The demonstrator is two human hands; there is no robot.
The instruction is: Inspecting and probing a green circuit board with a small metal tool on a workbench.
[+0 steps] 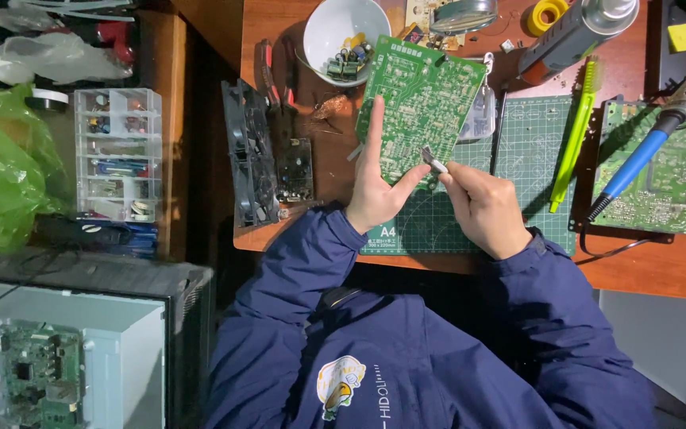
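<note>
Evidently the left hand (375,195) propped a green circuit board (422,107) upright on the cutting mat (518,159), just below the white bowl (343,28), while the right hand (482,206) pinched small tweezers (432,161) against its lower edge; picking off a part likely demanded a steady grip.

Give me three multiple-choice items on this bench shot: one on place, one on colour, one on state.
1. Where is the white bowl?
A. at the desk's far edge, above the held board
B. on the floor
C. on the person's lap

2. What colour is the soldering iron handle?
A. red
B. blue
C. white

3. How is the circuit board in the left hand?
A. flat under a pile
B. snapped in two
C. held up off the cutting mat

Answers:
1 A, the bowl sits by the top edge of the desk.
2 B, the grip is blue.
3 C, left hand props it while the right hand brings a small metal tool to its edge.
</note>
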